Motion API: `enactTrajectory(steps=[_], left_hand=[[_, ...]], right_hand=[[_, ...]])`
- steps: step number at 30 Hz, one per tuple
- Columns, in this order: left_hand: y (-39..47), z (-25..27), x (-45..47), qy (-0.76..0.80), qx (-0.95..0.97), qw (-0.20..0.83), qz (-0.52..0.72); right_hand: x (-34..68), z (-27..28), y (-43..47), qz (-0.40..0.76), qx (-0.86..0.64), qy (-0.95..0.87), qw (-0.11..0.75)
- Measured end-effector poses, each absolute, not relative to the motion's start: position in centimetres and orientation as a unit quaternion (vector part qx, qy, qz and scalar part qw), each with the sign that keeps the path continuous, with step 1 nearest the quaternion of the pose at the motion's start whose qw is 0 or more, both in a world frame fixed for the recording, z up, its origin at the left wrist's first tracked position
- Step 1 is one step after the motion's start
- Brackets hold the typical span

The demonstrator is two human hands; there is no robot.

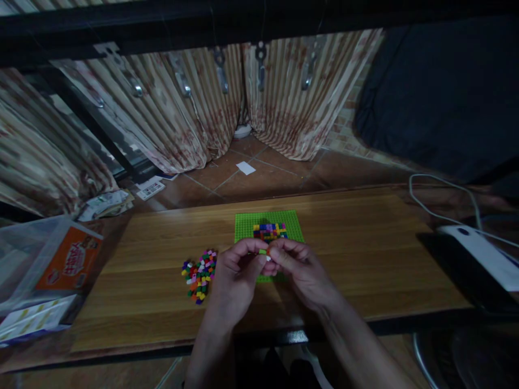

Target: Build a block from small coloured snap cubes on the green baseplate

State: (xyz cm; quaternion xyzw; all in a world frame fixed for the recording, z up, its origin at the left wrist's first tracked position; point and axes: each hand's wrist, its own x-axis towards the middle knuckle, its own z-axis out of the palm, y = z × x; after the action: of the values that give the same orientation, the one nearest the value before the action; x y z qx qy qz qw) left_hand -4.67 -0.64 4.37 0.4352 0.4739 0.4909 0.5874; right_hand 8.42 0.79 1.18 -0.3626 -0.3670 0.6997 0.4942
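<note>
My left hand (237,275) and my right hand (302,273) meet over the near part of a green studded baseplate (298,227). Pinched between their fingertips are small toy building bricks (263,252), with light green, orange and white showing. Whether these are joined is too small to tell. Just beyond my fingers, a block of multicoloured bricks (270,228) is built on the baseplate, its near side hidden by my hands. Left of my left hand lies a loose pile of small coloured bricks (200,273) on the wooden table (357,243).
A clear plastic box (24,254) with an orange label stands at the left, near a white and yellow package (38,319). At the right edge lie a white device (480,254) and a looped cable (441,178). Striped curtains (194,113) hang beyond the table.
</note>
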Motion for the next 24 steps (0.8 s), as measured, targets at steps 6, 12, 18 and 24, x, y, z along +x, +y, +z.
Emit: enactTrajectory(steps=[6, 12, 18, 24], left_hand=[[-0.4, 3.9, -5.6, 0.533, 0.406, 0.52, 0.53], [0.1, 3.1, -7.0, 0.628, 0.376, 0.435, 0.524], [0.1, 3.0, -7.4, 0.636, 0.41, 0.423, 0.498], [0.1, 3.3, -7.4, 0.639, 0.414, 0.416, 0.497]], right_hand=[[11.1, 1.2, 1.8, 0.544, -0.451, -0.393, 0.588], [13.3, -0.7, 2.0, 0.42, -0.563, -0.485, 0.521], [13.0, -1.8, 1.6, 0.368, -0.592, -0.584, 0.416], [12.4, -1.5, 1.7, 0.304, -0.612, -0.609, 0.404]])
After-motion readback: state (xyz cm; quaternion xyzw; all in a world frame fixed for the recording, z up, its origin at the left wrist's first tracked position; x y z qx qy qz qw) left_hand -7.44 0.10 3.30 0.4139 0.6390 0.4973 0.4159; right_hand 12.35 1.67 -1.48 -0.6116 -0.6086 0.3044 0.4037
